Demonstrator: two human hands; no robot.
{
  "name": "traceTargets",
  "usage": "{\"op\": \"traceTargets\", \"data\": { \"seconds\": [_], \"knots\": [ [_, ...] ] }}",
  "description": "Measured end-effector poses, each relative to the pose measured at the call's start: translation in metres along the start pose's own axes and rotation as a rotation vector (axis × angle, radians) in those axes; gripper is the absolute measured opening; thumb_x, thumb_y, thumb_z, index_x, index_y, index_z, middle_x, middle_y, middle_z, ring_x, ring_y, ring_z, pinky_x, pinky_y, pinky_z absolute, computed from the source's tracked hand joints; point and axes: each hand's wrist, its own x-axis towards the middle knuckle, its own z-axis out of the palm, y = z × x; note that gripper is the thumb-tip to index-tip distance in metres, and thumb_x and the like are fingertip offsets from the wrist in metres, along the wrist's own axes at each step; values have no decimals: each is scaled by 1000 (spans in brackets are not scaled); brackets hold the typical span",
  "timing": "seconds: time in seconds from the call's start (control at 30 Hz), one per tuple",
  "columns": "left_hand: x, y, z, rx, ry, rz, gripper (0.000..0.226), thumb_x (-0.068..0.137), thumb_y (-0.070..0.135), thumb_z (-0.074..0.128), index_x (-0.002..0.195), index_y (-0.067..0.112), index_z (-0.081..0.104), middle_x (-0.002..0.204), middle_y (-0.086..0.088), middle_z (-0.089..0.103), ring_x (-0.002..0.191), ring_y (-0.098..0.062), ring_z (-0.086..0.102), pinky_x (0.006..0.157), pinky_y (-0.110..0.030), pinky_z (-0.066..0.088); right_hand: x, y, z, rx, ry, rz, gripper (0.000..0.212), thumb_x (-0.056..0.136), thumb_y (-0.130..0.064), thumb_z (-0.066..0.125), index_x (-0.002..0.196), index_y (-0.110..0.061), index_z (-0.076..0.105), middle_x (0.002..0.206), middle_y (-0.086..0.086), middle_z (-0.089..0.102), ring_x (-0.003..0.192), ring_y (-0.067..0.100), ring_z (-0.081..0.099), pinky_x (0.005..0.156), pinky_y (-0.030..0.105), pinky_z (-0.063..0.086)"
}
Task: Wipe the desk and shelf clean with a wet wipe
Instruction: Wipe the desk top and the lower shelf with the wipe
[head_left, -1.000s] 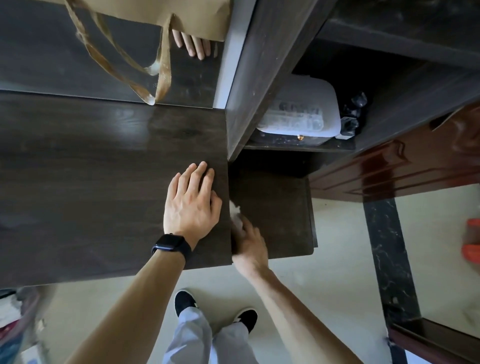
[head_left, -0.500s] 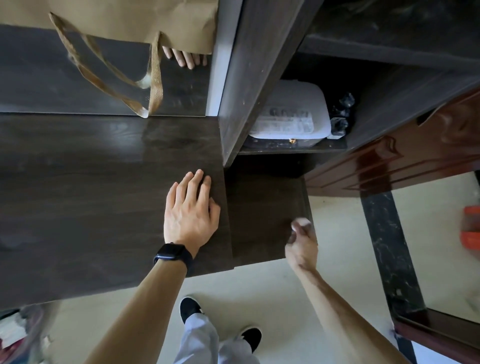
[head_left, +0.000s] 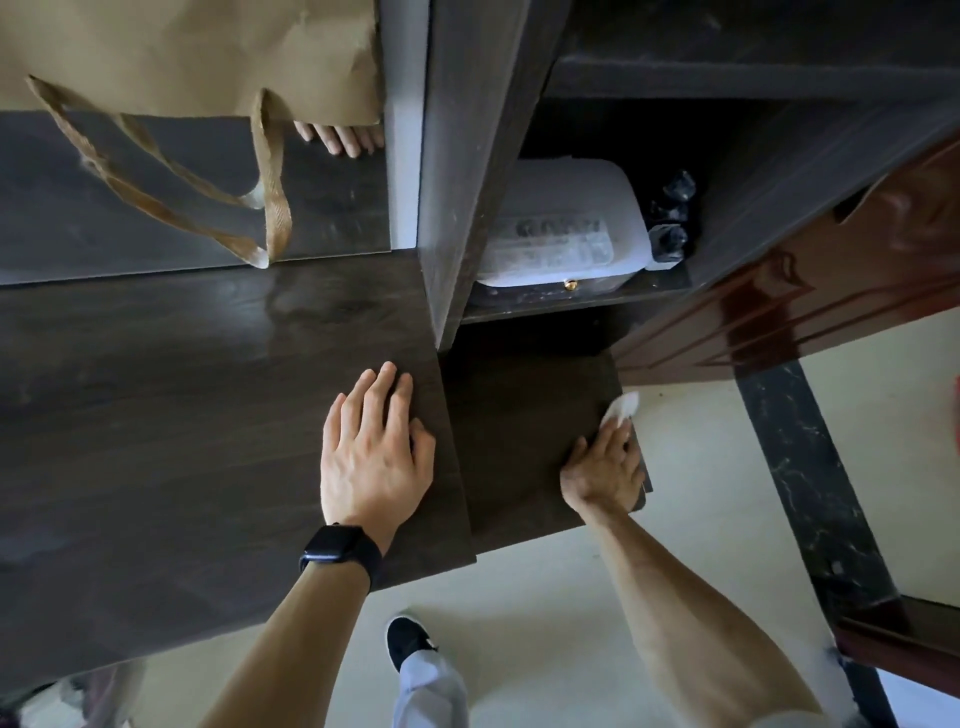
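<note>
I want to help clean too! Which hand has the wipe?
The right hand has the white wet wipe, pressed at the lower shelf's right edge. The left hand, wearing the black watch, lies flat and empty on the desk.

A brown paper bag (head_left: 197, 52) hangs at the top left, its woven handles (head_left: 270, 208) drooping. In a dark recess sits a white plastic container (head_left: 563, 228) — beside it some black, glossy objects (head_left: 672, 218), possibly bottles. A reddish wooden door (head_left: 831, 291) stands at right, above pale floor (head_left: 545, 613).

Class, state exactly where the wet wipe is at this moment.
In the head view, the wet wipe is under the right hand's fingertips at the right edge of the low shelf, right of the desk.
</note>
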Motion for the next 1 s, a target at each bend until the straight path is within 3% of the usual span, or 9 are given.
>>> {"op": "traceTargets", "data": {
  "seconds": [0.17,0.27,0.4,0.53,0.63,0.7,0.77,0.93,1.0],
  "knots": [
    [-2,3,-1,45,-16,39,47,96,27,45,137,6,55,148,-14,49,139,-35,41,115,-51,32,-66,47,6,63,-84,135,56,94,-9,41,146,3,25,144,20,35,114,37,49,95,42,45],
    [-12,4,-7,112,-94,88,46,96,23,51,139,5,54,149,-16,48,138,-37,42,112,-54,36,-90,62,-5,41,-419,198,28,85,-10,63,113,-6,59,117,14,67,111,28,62,89,30,49],
    [-53,13,-26,140,-224,142,51,91,26,42,134,4,59,143,-17,54,129,-39,52,101,-53,47,-134,80,-16,175,-588,198,19,75,-10,72,92,-12,64,105,4,74,107,21,67,74,19,47],
    [-96,28,-41,148,-396,133,55,84,33,52,133,8,61,143,-13,55,128,-37,54,98,-49,50,-171,91,-29,499,-490,119,8,84,-17,63,77,-17,66,88,-2,75,78,13,66,65,23,49],
    [-126,39,-55,127,-500,80,66,84,28,65,146,13,48,156,-7,41,140,-33,41,107,-47,43,-203,102,-52,633,-360,45,21,88,-16,53,91,-21,73,85,7,73,84,26,68,67,26,47],
    [-144,51,-66,140,-591,56,68,92,29,56,154,19,30,164,0,21,149,-28,22,116,-44,33,-230,116,-68,706,-308,-13,25,89,-13,52,100,-20,73,90,6,73,87,25,65,70,27,47],
    [-154,60,-71,155,-667,27,62,95,31,49,153,23,29,165,1,14,149,-28,18,117,-44,30,-252,131,-81,800,-288,-8,28,88,-15,53,102,-27,74,90,-4,75,91,18,67,73,20,46],
    [-213,115,-90,233,-905,200,46,97,35,43,142,25,47,148,-3,45,136,-26,41,110,-42,38,-345,200,-116,969,-226,77,17,73,-23,65,86,-32,72,84,-12,73,92,7,64,65,9,42],
    [-244,146,-93,223,-957,312,47,97,34,42,144,27,46,148,-3,44,136,-26,42,110,-42,37,-385,233,-122,1023,-109,173,36,68,-11,74,98,-31,67,94,-12,69,87,6,63,63,8,41]
  ]
}}
